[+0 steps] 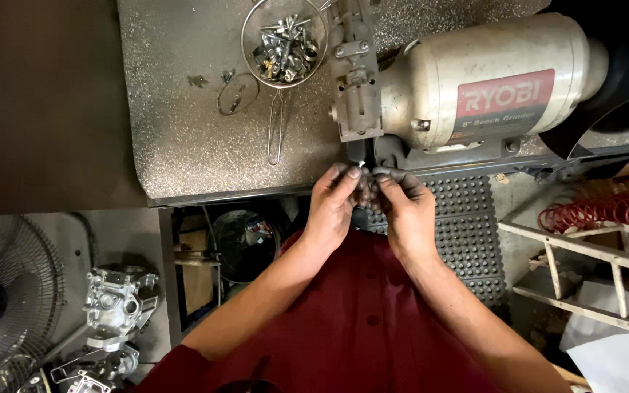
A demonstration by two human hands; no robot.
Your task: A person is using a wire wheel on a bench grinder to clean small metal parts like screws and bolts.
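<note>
Small metal part (362,167) pinched between both hands at the bench edge.
It sits at the fingertips just below the grinder (467,80); its long axis is too small to tell. Left hand (331,207) and right hand (405,207) both close narrowly on it. Strainer of bolts (284,44) rests on the speckled bench (183,131).

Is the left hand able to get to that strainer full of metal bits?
Probably yes. The left hand is at the bench edge, and only bare benchtop lies between it and the strainer.
</note>
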